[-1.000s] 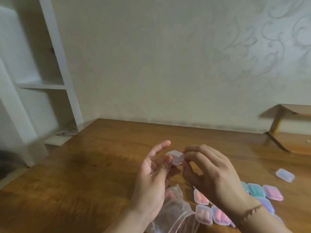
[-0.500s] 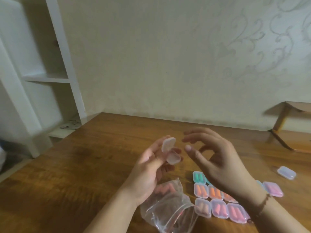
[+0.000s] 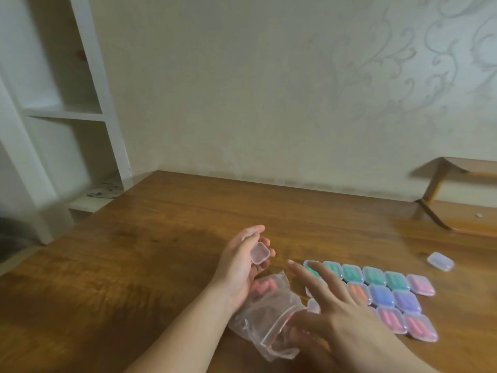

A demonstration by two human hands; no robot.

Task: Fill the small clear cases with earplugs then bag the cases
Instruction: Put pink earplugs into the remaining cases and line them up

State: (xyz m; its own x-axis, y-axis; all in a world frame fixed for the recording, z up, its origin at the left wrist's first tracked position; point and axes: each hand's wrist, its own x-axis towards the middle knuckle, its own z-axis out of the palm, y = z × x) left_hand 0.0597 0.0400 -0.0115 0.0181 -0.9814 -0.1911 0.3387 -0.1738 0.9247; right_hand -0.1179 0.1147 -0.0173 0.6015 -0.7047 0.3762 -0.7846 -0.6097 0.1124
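Left hand: the left hand [image 3: 238, 267] is raised above the table, at about 9 o'clock from the filled cases, with thumb and fingers curled round an open case [image 3: 259, 253]
Open case: small, clear, hinged open, its hollow facing up and to the right; it looks empty, though blur makes this uncertain
Right hand: the right hand [image 3: 347, 319] holds nothing, fingers straight and spread, palm down, reaching over the near left corner of the cases and the mouth of the bag
Bag: a clear zip bag [image 3: 269, 313] lies crumpled on the table at 6 o'clock from the left hand, partly under that wrist; pink earplugs [image 3: 262, 286] show through the plastic
Filled cases: closed cases [image 3: 387, 292] lie in touching rows at 3 o'clock from the bag; green along the far row, then orange and purple, pink at the near and right ends
Lone case: a single closed clear case [image 3: 440, 261] sits well apart, at 2 o'clock from the rows
Table: brown wood [image 3: 161, 251], meeting a pale patterned wall at 12 o'clock
Shelf: a white shelf unit [image 3: 61, 111] stands at 10 o'clock
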